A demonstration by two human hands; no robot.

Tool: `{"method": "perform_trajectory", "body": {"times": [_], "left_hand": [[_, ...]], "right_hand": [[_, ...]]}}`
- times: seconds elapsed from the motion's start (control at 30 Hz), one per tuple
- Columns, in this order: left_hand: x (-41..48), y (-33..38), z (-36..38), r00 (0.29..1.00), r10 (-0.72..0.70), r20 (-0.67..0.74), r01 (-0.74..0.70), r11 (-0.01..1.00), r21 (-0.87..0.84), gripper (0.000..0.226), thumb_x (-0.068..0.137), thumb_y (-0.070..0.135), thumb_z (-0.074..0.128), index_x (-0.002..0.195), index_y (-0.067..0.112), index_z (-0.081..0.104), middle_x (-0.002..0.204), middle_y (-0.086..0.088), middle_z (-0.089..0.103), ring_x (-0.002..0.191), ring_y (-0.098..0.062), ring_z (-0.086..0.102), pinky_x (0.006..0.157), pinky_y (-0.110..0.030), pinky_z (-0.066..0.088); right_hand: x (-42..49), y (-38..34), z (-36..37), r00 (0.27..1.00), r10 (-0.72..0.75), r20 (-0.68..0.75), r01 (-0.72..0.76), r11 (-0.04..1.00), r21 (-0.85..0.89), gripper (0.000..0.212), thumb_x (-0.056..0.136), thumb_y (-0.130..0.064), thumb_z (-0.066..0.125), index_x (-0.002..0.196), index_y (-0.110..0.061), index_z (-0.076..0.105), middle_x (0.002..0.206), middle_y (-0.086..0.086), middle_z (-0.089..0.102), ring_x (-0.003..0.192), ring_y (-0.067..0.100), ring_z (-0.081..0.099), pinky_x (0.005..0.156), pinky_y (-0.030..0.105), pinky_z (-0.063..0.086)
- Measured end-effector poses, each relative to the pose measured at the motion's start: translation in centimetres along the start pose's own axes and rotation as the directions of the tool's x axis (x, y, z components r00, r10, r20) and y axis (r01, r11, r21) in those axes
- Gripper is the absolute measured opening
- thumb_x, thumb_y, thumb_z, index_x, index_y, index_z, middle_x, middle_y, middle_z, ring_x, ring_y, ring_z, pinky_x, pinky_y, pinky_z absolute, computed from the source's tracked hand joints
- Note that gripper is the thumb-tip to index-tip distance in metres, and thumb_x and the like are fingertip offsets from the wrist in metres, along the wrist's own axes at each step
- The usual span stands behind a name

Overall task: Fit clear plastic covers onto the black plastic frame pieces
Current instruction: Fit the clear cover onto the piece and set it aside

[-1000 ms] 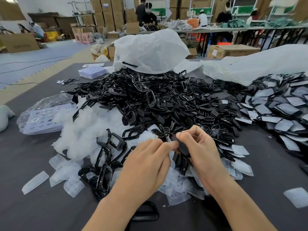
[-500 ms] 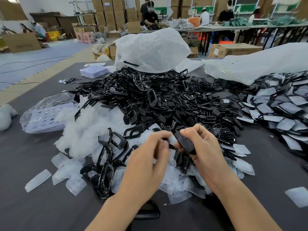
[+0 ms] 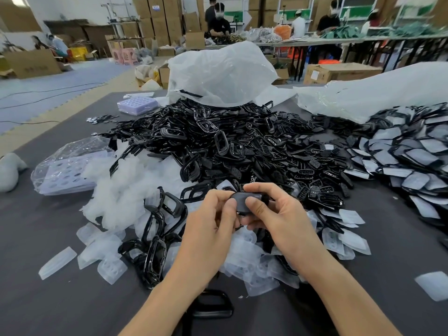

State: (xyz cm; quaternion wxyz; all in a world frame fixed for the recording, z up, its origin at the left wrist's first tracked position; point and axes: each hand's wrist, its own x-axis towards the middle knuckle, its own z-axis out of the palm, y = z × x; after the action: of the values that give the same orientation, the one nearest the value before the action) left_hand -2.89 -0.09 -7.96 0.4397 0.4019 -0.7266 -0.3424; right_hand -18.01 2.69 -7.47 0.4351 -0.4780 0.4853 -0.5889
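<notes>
Left hand (image 3: pixel 213 229) and right hand (image 3: pixel 278 219) are both pinching one black frame piece (image 3: pixel 246 199), holding it just above the near edge of the heap, between thumbs and curled forefingers. Left thumb is pressing on its left end, right thumb is lying on its face, right forefinger is hooking over the top edge. Cannot tell whether a cover is sitting on it: glare on the face, too small

Clear covers (image 3: pixel 109 267) are lying scattered on the grey worktop (image 3: pixel 48 306) under and left of the hands, mixed with larger black loop frames (image 3: pixel 155 253). Main pile of black frames (image 3: pixel 230 151) is sitting behind the hands, running up under a white plastic bag (image 3: pixel 218 71). To the right, well apart, a spread of black pieces with pale faces (image 3: pixel 412 161) is covering that side. Trays in a clear bag (image 3: pixel 65 170) are lying at far left. One loose black frame (image 3: pixel 213 305) is lying between the forearms at the near edge
</notes>
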Motion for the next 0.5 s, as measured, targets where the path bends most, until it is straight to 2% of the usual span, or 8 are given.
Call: {"method": "perform_trajectory", "body": {"times": [0.17, 0.27, 0.37, 0.43, 0.5], "left_hand": [[-0.24, -0.67, -0.16, 0.995, 0.07, 0.068, -0.077, 0.991, 0.106, 0.015, 0.102, 0.04, 0.039, 0.109, 0.042, 0.051, 0.072, 0.001, 0.062, 0.061, -0.021, 0.058, 0.056, -0.038, 0.046], [-0.23, -0.91, -0.27, 0.993, 0.086, 0.084, -0.095, 0.99, 0.104, 0.016, 0.099, 0.043, 0.038, 0.109, 0.046, 0.05, 0.069, -0.003, 0.061, 0.059, -0.024, 0.057, 0.055, -0.042, 0.044], [-0.02, -0.9, -0.28, 0.991, 0.106, 0.084, -0.114, 0.989, 0.093, 0.015, 0.099, 0.048, 0.04, 0.106, 0.042, 0.052, 0.071, 0.002, 0.063, 0.058, -0.018, 0.058, 0.052, -0.034, 0.045], [0.17, -0.93, -0.22, 0.991, 0.11, 0.077, -0.117, 0.989, 0.088, 0.018, 0.098, 0.048, 0.039, 0.106, 0.039, 0.053, 0.072, 0.007, 0.063, 0.057, -0.012, 0.057, 0.049, -0.021, 0.043], [0.32, -1.09, -0.15, 0.992, 0.1, 0.076, -0.106, 0.992, 0.071, 0.015, 0.101, 0.041, 0.039, 0.105, 0.036, 0.053, 0.071, 0.009, 0.062, 0.054, -0.006, 0.054, 0.05, -0.014, 0.039]], "right_hand": [[-0.12, -0.14, -0.18, 1.0, -0.009, -0.013, 0.009, 0.999, -0.045, 0.013, 0.099, -0.01, 0.064, 0.094, -0.022, 0.064, 0.074, 0.008, 0.075, 0.064, 0.024, 0.074, 0.059, 0.025, 0.057], [-0.1, -0.13, -0.31, 1.0, -0.004, -0.01, 0.004, 0.998, -0.058, 0.017, 0.098, -0.01, 0.064, 0.09, -0.025, 0.064, 0.076, 0.008, 0.076, 0.065, 0.024, 0.075, 0.059, 0.025, 0.057], [-0.22, -0.09, -0.26, 1.0, -0.022, -0.013, 0.021, 0.994, -0.107, 0.027, 0.098, -0.014, 0.066, 0.085, -0.037, 0.066, 0.078, 0.004, 0.077, 0.064, 0.022, 0.075, 0.057, 0.022, 0.055], [-0.22, 0.02, -0.25, 0.999, -0.036, -0.015, 0.033, 0.987, -0.156, 0.025, 0.098, -0.018, 0.066, 0.088, -0.041, 0.065, 0.079, 0.003, 0.077, 0.064, 0.02, 0.075, 0.056, 0.024, 0.055], [-0.18, 0.15, -0.41, 0.999, -0.04, 0.007, 0.04, 0.98, -0.192, 0.022, 0.1, -0.021, 0.064, 0.093, -0.042, 0.065, 0.081, 0.004, 0.076, 0.066, 0.021, 0.074, 0.056, 0.027, 0.055]]}}
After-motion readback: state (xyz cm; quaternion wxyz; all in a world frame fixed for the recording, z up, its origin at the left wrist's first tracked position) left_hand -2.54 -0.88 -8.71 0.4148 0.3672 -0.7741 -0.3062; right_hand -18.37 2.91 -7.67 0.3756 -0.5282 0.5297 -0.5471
